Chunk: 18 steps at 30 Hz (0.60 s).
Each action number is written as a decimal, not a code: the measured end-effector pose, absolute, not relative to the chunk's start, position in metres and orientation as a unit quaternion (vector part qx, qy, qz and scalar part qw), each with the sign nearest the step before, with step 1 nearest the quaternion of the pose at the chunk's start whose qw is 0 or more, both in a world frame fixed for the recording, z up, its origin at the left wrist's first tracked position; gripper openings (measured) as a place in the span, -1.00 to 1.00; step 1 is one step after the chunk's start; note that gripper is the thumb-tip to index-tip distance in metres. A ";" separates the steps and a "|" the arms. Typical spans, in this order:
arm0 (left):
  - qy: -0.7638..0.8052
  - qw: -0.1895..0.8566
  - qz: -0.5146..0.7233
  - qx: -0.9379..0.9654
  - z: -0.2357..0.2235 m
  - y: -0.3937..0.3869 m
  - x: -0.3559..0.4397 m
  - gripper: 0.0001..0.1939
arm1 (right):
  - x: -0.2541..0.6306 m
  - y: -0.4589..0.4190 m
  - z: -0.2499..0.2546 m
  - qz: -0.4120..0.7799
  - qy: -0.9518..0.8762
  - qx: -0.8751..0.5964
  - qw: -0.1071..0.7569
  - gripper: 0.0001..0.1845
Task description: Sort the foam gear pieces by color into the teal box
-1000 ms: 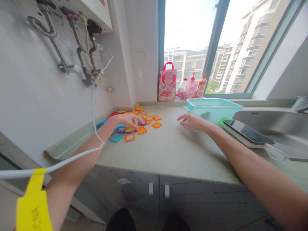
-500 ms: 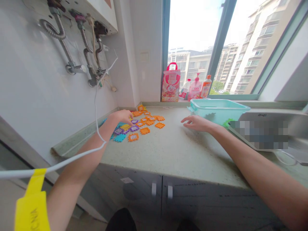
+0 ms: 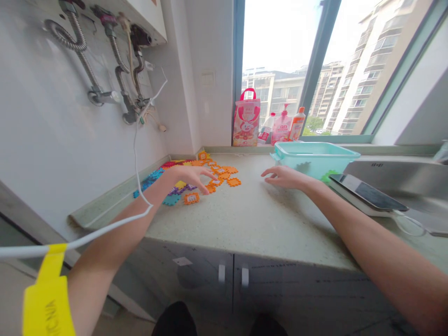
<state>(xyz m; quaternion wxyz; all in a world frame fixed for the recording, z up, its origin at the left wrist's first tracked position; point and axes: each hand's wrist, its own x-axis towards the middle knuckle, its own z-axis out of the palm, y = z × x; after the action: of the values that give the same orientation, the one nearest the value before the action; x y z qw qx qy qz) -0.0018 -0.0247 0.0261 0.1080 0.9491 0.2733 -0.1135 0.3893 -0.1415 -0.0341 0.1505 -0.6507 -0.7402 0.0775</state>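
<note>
My left hand [image 3: 192,176] reaches over a pile of notched plastic tiles, fingers spread apart. Its fingertips are right at an orange tile [image 3: 210,188]; whether they touch it I cannot tell. More orange tiles, one of them [image 3: 234,182] the farthest right, lie beyond the fingers. Blue tiles [image 3: 150,179], a teal tile [image 3: 171,200] and some purple and yellow ones are partly covered by my left hand and forearm. To the right, my right hand [image 3: 282,177] hovers low by the counter with loosely stretched fingers and holds nothing. It is just in front of a turquoise bin [image 3: 315,150].
On the counter [image 3: 245,224] at right, a phone [image 3: 371,192] with a cable rests on a white block beside the sink [image 3: 420,182]. A pink bag [image 3: 247,121] and several bottles stand on the windowsill. A white cable [image 3: 105,232] crosses before my left arm.
My left hand has moved right across the pile, from the purple and yellow tiles to the orange ones, its fingers spreading. My right hand stays nearly where it was. The view has shifted slightly.
</note>
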 end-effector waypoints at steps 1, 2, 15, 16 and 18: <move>0.274 0.113 -0.124 0.947 0.029 -0.022 -0.007 -0.04 | 0.388 -0.142 -0.034 0.080 -0.739 -0.652 0.148 -0.59; 0.281 0.113 -0.132 0.944 0.031 -0.018 -0.013 0.07 | 0.388 -0.142 -0.033 0.082 -0.739 -0.653 0.145 -0.59; 0.384 -0.031 0.068 0.920 -0.042 -0.004 0.038 -0.08 | 0.391 -0.137 -0.039 0.081 -0.742 -0.647 0.155 -0.60; 0.404 -0.037 0.078 0.911 -0.043 0.002 0.039 -0.09 | 0.390 -0.137 -0.039 0.078 -0.744 -0.646 0.154 -0.61; 0.460 -0.048 0.083 0.883 -0.042 0.019 0.039 -0.06 | 0.390 -0.138 -0.039 0.077 -0.747 -0.643 0.149 -0.61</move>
<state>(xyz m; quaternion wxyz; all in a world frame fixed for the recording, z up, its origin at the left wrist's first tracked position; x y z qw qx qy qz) 0.0392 0.0186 -0.0417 -0.0482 0.8829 0.4596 0.0831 0.3895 -0.1376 -0.0390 0.1490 -0.6434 -0.7469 0.0769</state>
